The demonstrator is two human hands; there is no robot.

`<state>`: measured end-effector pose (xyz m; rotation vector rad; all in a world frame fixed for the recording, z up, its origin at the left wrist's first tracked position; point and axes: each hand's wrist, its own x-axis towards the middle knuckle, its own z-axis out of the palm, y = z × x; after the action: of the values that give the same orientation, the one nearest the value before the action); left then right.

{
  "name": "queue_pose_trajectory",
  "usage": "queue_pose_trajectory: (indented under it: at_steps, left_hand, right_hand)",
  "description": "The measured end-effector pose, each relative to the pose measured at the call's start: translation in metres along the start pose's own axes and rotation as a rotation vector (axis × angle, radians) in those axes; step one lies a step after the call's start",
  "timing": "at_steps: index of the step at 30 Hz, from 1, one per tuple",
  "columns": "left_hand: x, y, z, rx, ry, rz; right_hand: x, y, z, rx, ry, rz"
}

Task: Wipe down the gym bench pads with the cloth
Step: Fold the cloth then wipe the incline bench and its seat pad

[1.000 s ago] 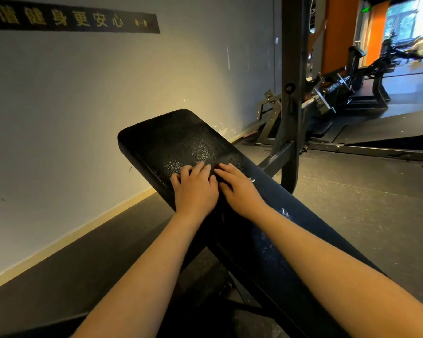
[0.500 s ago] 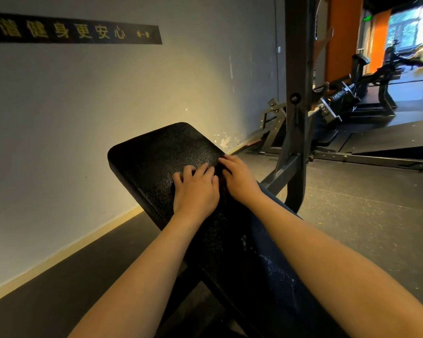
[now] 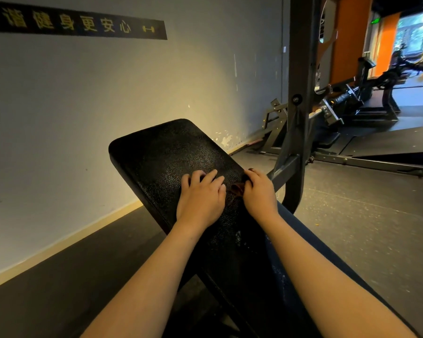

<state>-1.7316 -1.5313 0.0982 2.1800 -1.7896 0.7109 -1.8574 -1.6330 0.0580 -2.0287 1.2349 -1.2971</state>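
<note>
The black textured bench pad [image 3: 161, 152] slopes up and away from me in the middle of the view. My left hand [image 3: 200, 196] lies on the pad with its fingers spread and fairly straight, pressing down. A dark brownish cloth [image 3: 237, 190] shows as a bunched fold between my two hands; how far it reaches under my left hand is hard to tell against the black pad. My right hand [image 3: 258, 193] is at the pad's right edge, fingers curled round the cloth.
A grey wall [image 3: 108, 93] with a black sign strip stands close on the left. A dark steel rack upright [image 3: 300, 93] rises just right of the pad. More gym machines [image 3: 352, 103] stand farther back right. Grey rubber floor [image 3: 364, 228] spreads to the right.
My hands lay side by side on the pad; now the right hand has shifted right to the pad's edge and curled, and a fold of cloth has bunched up between them.
</note>
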Motion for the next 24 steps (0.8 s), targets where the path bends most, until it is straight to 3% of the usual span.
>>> queue_pose_trajectory:
  at_steps: [7, 13, 20, 24]
  left_hand:
    - [-0.004, 0.016, 0.002, -0.011, -0.025, -0.010]
    - [-0.009, 0.022, 0.006, -0.058, -0.002, 0.021]
    - [-0.007, 0.021, 0.006, -0.110, 0.025, 0.033]
    - [-0.012, 0.019, 0.004, -0.093, 0.006, 0.030]
  right_hand:
    - [-0.026, -0.002, -0.003, 0.001, -0.108, -0.194]
    - [0.003, 0.003, -0.010, -0.021, -0.053, 0.000]
    - [-0.021, -0.002, -0.012, 0.024, -0.179, -0.210]
    - [-0.022, 0.022, -0.023, -0.005, -0.072, -0.002]
